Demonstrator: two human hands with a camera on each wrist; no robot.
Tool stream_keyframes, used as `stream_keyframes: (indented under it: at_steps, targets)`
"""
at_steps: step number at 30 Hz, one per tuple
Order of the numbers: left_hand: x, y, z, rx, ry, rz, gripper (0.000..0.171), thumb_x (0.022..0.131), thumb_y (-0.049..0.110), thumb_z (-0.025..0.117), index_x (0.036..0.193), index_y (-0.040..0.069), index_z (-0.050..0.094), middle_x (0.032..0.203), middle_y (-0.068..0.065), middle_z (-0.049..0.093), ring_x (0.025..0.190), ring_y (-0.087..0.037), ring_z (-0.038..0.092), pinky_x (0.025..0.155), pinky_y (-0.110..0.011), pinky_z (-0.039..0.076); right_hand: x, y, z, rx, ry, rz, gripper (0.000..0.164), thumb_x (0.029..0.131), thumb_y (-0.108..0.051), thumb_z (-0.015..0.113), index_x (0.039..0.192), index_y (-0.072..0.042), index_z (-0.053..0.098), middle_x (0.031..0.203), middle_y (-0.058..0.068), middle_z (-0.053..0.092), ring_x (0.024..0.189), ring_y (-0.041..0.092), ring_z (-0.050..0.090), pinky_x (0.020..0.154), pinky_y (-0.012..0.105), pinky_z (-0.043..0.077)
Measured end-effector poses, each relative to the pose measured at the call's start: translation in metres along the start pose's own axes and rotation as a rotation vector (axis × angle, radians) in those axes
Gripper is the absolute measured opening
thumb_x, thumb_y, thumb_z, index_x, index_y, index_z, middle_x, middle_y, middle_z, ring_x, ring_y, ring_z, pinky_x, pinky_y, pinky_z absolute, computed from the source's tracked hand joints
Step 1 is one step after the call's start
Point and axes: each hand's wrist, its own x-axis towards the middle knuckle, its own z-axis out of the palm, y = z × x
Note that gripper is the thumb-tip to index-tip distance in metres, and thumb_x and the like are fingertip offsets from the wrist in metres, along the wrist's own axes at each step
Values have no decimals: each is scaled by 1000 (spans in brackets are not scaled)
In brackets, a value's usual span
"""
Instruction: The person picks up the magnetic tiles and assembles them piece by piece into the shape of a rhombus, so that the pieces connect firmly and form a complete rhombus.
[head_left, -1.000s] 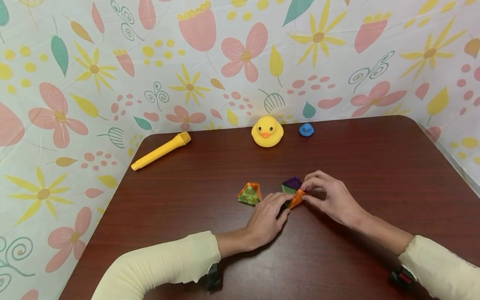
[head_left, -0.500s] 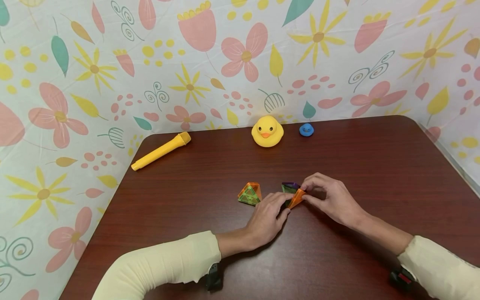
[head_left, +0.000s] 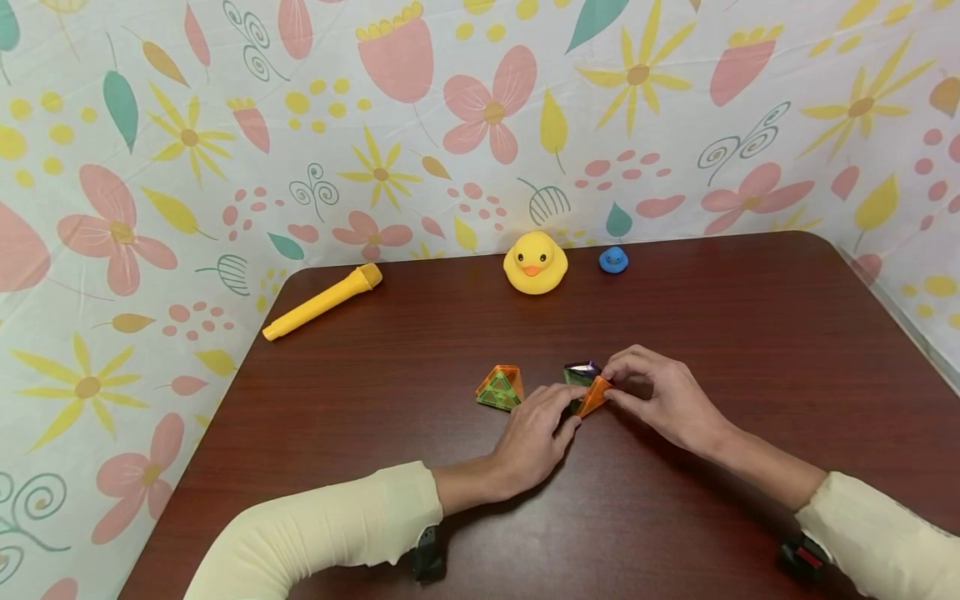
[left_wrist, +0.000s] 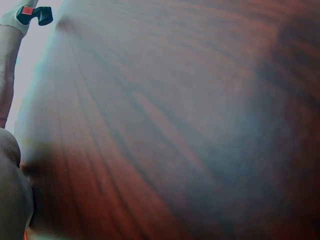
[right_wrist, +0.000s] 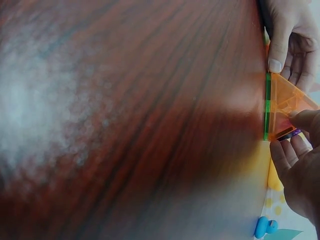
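Observation:
My left hand [head_left: 531,437] and right hand [head_left: 667,396] meet at a small group of translucent magnetic tiles on the table. An orange triangular tile [head_left: 595,397] stands raised between them, on a green tile [right_wrist: 268,107] at its base. Left thumb and index finger hold its near corner. With thumb and fingers, my right hand pinches the orange tile toward its top. Behind it a purple tile [head_left: 582,367] slants, catching a glint of light, its lower part meeting green. The left wrist view mostly shows bare table, with part of the hand [left_wrist: 12,185] at the edge.
Left of the hands sits a small pyramid of green and orange tiles [head_left: 498,390]. Toward the back edge stand a yellow rubber duck [head_left: 535,265] and a small blue duck [head_left: 613,260]. A yellow toy microphone [head_left: 322,302] lies at the back left.
The purple tile has tilted from showing its broad face to a narrower, shinier one. Both hands stay nearly in place around the orange tile.

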Motion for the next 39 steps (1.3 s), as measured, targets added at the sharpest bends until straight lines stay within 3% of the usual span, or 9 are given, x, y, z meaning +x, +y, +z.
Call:
stream_keyframes:
  at_steps: [9,39]
  targets:
    - [0,0,0,-6,-2,-3,37,104,11,70,141,11,65,129,-1,70,112,-12,65,93,-25,54,-1,1,0,3,1,7,36,81,12,86,105,-12,73,109,-1,67,97,22,73,82,39,63]
    - [2,2,-1,-9,-10,-27,38,104,11,71,141,12,64,130,0,70,112,-13,65,93,-26,54,0,-2,2,36,35,5,36,80,11,87,104,-12,74,109,-1,68,94,19,74,79,40,63]
